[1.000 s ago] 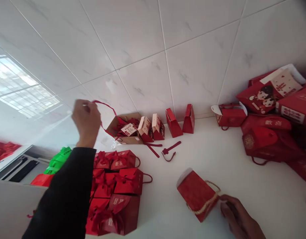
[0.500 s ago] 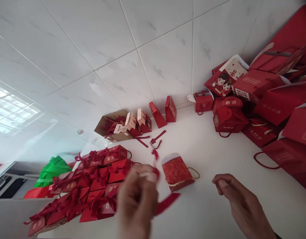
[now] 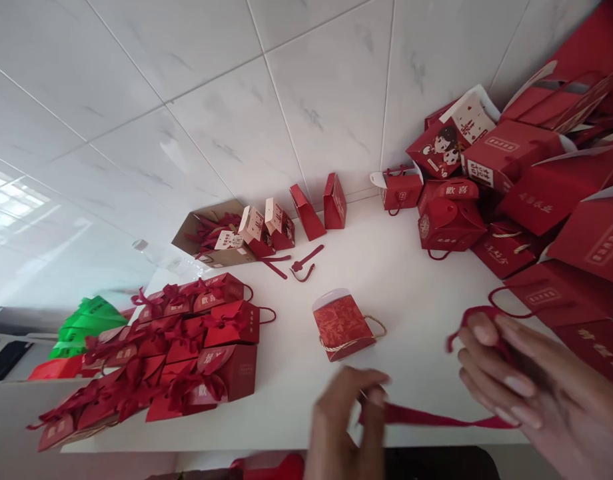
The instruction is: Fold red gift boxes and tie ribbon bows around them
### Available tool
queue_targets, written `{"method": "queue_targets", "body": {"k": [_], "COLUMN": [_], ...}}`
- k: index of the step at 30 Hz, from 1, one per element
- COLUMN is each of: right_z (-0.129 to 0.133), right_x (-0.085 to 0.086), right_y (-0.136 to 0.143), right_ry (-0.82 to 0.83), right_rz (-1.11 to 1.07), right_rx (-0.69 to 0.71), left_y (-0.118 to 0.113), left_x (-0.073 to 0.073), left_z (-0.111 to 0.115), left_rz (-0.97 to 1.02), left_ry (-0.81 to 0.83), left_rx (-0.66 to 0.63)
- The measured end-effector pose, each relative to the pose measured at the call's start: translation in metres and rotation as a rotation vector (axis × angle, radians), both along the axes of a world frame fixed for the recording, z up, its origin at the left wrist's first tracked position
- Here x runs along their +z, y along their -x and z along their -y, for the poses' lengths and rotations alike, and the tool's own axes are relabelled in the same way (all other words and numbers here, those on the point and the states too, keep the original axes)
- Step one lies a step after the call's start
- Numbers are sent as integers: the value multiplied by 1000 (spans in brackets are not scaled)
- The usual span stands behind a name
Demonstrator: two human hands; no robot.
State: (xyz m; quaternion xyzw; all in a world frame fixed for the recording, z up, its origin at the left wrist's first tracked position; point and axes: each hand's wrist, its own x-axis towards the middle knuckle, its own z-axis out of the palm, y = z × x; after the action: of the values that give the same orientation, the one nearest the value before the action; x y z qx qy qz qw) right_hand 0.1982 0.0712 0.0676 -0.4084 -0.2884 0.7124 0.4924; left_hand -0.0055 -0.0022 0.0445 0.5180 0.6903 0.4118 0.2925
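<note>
A dark red ribbon stretches between my two hands above the front edge of the white table. One end is pinched between the thumb and fingers of my left hand. My right hand has its fingers curled around the other part, and a loop of ribbon sticks out over the index finger. Just beyond my left hand a small red patterned box lies on the table, with a gold cord handle and a pale flap at its far side. Neither hand touches this box.
Red boxes tied with bows stand in rows on the left. More red boxes are piled at the right. Against the tiled wall are a cardboard box of ribbons and several small boxes. Loose ribbon strips and a green bag also show.
My left hand has moved right and lower with the ribbon. My right hand has shifted right and now grips the ribbon too, which is drawn out between both. The view has shifted slightly.
</note>
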Motion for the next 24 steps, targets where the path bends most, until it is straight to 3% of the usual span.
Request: {"method": "queue_targets", "body": {"k": [3, 5, 7, 11, 14, 20, 24], "right_z": [-4, -6, -7, -10, -15, -19, -19], "right_x": [-7, -18, -32, -53, -58, -58, -67], "right_y": [-1, 10, 27, 54, 58, 51, 45], "right_ry": [-63, -104, -130, -227, -261, -272, -295], "right_rz": [236, 467, 643, 765, 781, 784, 787], "right_rx": [-92, 4, 192, 418, 442, 449, 426], "left_y": [37, 55, 62, 57, 55, 57, 49], "left_x": [-17, -30, -41, -49, -50, -53, -58], "left_z": [-19, -28, -34, -32, -28, -30, -32], "left_rz": [-170, -272, -292, -224, -193, -223, 134], "left_ry": [-134, -143, -135, -118, -97, -125, -52], "left_rx": [-9, -72, -119, -95, -61, -214, 3]}}
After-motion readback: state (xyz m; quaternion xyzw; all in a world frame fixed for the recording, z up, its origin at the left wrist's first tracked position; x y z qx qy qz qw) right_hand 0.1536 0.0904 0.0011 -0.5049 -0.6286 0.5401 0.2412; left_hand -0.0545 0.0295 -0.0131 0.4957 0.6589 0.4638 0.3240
